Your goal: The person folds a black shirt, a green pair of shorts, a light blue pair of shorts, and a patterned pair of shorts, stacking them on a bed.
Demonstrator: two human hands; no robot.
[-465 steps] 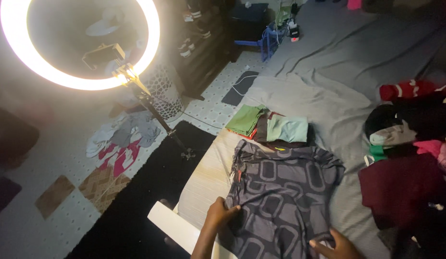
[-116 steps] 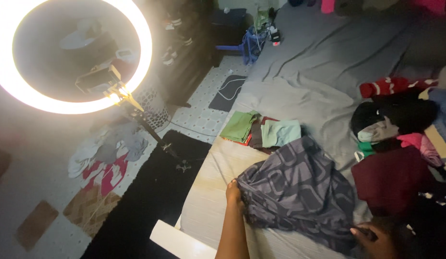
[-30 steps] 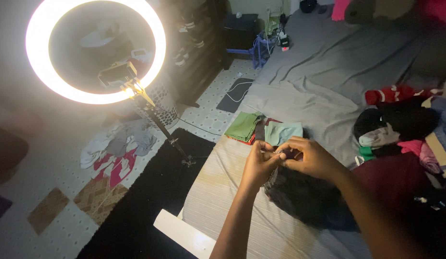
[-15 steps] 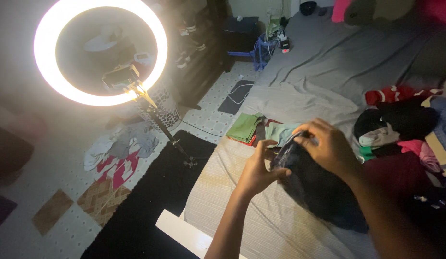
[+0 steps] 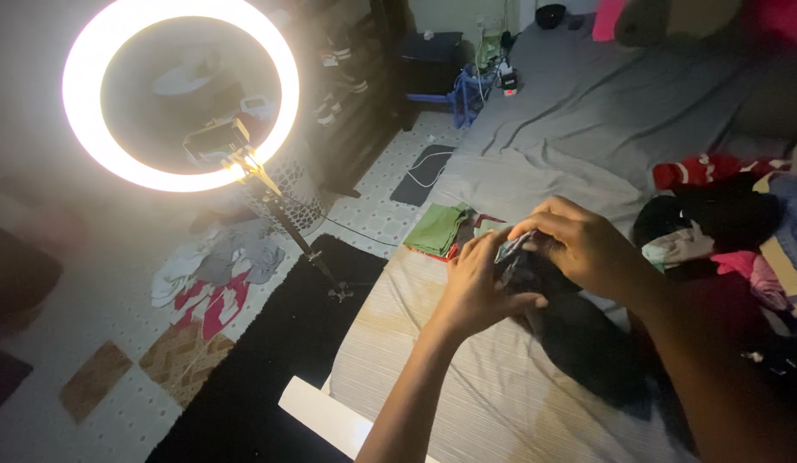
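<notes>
Both my hands hold a dark grey patterned garment [image 5: 578, 339] above the bed [image 5: 587, 129]. My left hand [image 5: 480, 287] grips its bunched top edge from the left. My right hand [image 5: 578, 249] pinches the same edge from above, and the rest of the cloth hangs down onto the mattress. Just beyond my hands lies a small stack of folded clothes [image 5: 437, 230], green on top, partly hidden by my fingers.
A lit ring light on a stand [image 5: 180, 94] stands left of the bed, above a black rug [image 5: 261, 343]. Loose clothes [image 5: 210, 270] lie on the tiled floor. A heap of mixed clothes [image 5: 733, 214] fills the bed's right side.
The garment, spread flat earlier, has been gathered up and lifted. Over the last second my hands have drawn closer together on its top edge and shifted slightly right.
</notes>
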